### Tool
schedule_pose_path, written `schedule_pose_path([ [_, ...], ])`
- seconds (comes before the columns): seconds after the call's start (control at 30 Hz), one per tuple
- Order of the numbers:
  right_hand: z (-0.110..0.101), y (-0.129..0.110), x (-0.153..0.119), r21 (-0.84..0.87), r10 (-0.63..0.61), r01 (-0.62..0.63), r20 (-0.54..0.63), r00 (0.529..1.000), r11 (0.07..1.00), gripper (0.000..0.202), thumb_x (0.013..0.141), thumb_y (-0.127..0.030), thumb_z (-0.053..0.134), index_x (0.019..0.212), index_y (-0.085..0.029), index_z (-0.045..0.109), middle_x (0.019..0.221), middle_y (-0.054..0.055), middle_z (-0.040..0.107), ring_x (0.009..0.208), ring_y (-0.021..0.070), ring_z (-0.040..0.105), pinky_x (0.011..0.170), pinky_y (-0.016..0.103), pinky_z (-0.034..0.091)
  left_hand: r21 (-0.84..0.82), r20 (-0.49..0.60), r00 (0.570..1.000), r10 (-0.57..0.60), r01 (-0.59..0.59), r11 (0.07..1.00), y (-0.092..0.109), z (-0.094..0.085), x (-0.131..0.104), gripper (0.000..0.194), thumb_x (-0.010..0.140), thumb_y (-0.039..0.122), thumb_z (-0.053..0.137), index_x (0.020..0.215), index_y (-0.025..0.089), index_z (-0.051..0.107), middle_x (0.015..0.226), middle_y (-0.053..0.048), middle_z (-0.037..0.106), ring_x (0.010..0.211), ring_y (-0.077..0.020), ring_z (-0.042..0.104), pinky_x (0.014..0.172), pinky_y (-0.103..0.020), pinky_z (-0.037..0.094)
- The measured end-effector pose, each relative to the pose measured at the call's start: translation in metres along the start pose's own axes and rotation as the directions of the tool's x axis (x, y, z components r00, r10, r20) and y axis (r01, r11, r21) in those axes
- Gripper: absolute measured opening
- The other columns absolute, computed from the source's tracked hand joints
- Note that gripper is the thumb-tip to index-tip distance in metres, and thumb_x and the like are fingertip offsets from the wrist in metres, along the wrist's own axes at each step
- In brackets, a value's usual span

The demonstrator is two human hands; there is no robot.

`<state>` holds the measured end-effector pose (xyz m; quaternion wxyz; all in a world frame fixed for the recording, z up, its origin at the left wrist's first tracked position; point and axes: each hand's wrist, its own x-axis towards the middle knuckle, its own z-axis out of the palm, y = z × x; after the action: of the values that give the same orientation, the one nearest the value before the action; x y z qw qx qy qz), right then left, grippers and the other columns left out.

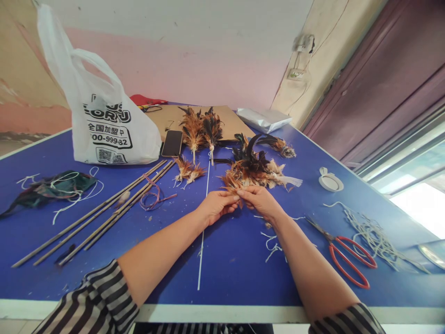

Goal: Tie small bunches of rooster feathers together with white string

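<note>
Over the middle of the blue table, my left hand and my right hand meet fingertip to fingertip. Both pinch small brown feathers, whose lower ends are partly covered by my fingers. Just beyond them lies a loose pile of brown and black feathers. Two tied feather bunches, a brown one and a darker one, rest farther back. A smaller pair of feather tufts lies left of my hands. Short white strings are under my right forearm.
Thin sticks and a purple cord lie left, near a white plastic bag and a phone. Red-handled scissors, tangled string and a roll of tape are right. Cardboard lies behind.
</note>
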<state>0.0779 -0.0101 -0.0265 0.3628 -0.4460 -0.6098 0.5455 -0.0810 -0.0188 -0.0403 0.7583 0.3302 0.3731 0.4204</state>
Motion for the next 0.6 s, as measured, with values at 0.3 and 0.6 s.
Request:
schedule_pose_path([
  [0.3, 0.01, -0.009, -0.004, 0.177, 0.084, -0.103, 0.109, 0.99, 0.979, 0.042, 0.068, -0.044, 0.062, 0.1, -0.017, 0.059, 0.049, -0.007, 0.039, 0.04, 0.003, 0.025, 0.038, 0.018, 0.013, 0.038, 0.145, 0.989, -0.014, 0.009, 0.999, 0.002, -0.008, 0.0, 0.016, 0.061, 0.018, 0.072, 0.071, 0.009, 0.064, 0.061, -0.002, 0.06, 0.049, -0.0034, 0.053, 0.052, -0.014, 0.046],
  [0.6, -0.001, -0.012, -0.005, 0.063, 0.142, -0.14, -0.026, 0.989, 0.988, 0.032, 0.062, -0.044, 0.067, 0.068, -0.015, 0.056, 0.046, -0.006, 0.042, 0.037, 0.0029, 0.03, 0.035, 0.017, 0.019, -0.052, 0.017, 0.992, 0.122, -0.121, 0.991, 0.007, -0.007, 0.004, 0.021, 0.06, 0.017, 0.072, 0.078, 0.009, 0.064, 0.063, -0.001, 0.06, 0.051, -0.0039, 0.053, 0.048, -0.014, 0.044],
])
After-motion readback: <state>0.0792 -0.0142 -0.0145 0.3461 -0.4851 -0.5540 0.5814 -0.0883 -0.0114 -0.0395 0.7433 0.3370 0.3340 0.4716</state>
